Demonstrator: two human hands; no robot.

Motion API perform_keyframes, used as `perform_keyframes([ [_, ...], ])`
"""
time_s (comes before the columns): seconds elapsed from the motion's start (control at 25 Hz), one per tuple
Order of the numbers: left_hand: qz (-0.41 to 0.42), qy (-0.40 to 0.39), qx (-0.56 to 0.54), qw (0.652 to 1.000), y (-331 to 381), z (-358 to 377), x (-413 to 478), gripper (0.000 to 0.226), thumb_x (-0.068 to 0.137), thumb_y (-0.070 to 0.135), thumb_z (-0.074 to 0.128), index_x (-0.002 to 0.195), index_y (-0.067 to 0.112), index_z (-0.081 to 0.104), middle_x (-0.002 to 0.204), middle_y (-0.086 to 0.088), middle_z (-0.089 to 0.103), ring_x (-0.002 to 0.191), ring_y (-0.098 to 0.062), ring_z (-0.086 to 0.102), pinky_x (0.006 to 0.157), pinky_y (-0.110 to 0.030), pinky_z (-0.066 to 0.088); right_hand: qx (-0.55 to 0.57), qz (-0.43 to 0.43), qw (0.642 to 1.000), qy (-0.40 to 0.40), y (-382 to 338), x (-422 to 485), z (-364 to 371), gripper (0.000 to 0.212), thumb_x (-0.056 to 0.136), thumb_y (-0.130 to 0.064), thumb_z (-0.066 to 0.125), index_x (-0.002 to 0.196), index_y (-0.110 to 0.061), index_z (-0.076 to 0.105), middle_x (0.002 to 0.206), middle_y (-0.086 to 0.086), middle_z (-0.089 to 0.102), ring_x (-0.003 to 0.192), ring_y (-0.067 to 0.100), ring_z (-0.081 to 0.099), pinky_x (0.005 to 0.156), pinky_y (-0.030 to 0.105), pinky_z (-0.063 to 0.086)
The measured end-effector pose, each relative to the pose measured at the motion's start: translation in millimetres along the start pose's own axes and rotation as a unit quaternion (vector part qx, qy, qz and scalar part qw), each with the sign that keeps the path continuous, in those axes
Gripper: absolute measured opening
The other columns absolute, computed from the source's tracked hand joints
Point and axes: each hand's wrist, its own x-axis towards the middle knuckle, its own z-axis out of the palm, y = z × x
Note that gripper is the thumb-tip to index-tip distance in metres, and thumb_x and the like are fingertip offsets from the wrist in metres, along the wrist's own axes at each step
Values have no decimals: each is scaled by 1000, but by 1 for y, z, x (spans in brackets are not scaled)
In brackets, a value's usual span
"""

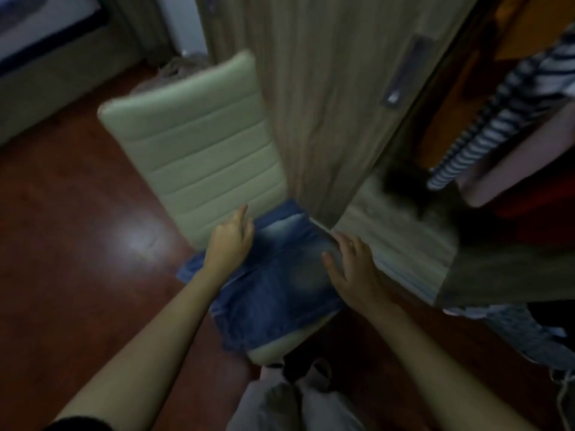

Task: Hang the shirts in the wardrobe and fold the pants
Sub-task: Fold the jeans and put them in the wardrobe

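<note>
Blue denim pants (277,284) lie folded into a squarish bundle on the seat of a cream padded chair (193,144). My left hand (230,241) rests on the bundle's far left edge, fingers curled loosely against the cloth. My right hand (351,262) lies flat at the bundle's right edge, fingers spread. Neither hand lifts the denim. A striped shirt (485,126) hangs inside the wardrobe at the right.
The wooden wardrobe door (336,88) stands right behind the chair. The wardrobe's inside (513,213) holds other hanging clothes. Patterned cloth (529,334) lies low at the right. Pale cloth (295,399) sits below the chair. Reddish wood floor (77,228) spreads left; a bed edge (46,57) is far left.
</note>
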Motion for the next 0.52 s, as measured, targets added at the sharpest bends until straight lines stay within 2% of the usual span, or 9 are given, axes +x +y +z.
perform_keyframes([
  [0.08, -28, -34, 32, 999, -47, 16, -13, 45, 97, 19, 45, 138, 0, 42, 105, -35, 63, 96, -50, 59, 82, -49, 46, -23, 4, 996, -90, 5, -13, 40, 68, 91, -57, 27, 138, -11, 40, 143, 13, 41, 132, 27, 38, 108, 32, 28],
  [0.2, -71, -55, 49, 995, -111, 37, -26, 44, 98, 20, 46, 137, 0, 42, 117, -31, 60, 102, -46, 58, 82, -46, 45, -58, -19, 980, -192, 4, -28, 104, 79, 87, -66, 13, 144, -13, 31, 150, 12, 27, 137, 28, 28, 110, 36, 27],
  [0.28, -96, -67, 57, 992, -155, 52, -27, 44, 98, 19, 45, 137, -1, 42, 127, -28, 55, 111, -42, 55, 88, -43, 43, -83, -42, 961, -260, 1, -38, 155, 73, 88, -59, 16, 145, -14, 27, 153, 11, 22, 139, 27, 23, 110, 38, 27],
  [0.36, -131, -75, 50, 987, -199, 70, -23, 45, 97, 19, 46, 138, -1, 40, 132, -26, 52, 114, -41, 53, 90, -42, 42, -106, -58, 940, -319, -1, -48, 206, 61, 93, -46, 31, 144, -13, 29, 152, 12, 24, 139, 28, 24, 112, 40, 29],
  [0.4, -154, -73, 43, 984, -217, 78, -21, 45, 97, 20, 46, 138, 0, 40, 130, -25, 53, 112, -42, 53, 88, -43, 43, -115, -72, 937, -322, -2, -55, 229, 57, 92, -38, 44, 141, -11, 35, 149, 13, 31, 137, 30, 30, 109, 42, 35],
  [0.44, -180, -68, 38, 980, -232, 84, -19, 44, 97, 20, 45, 137, 1, 41, 128, -25, 54, 110, -43, 54, 86, -43, 43, -117, -95, 935, -320, -3, -61, 252, 56, 86, -34, 57, 135, -10, 44, 143, 15, 41, 130, 31, 42, 102, 43, 44],
  [0.52, -243, -56, 17, 968, -263, 98, -10, 44, 98, 21, 45, 136, 0, 38, 131, -26, 51, 115, -43, 51, 90, -43, 41, -105, -124, 931, -326, -4, -72, 295, 60, 64, -35, 76, 118, -13, 60, 125, 11, 59, 111, 27, 61, 83, 35, 56],
])
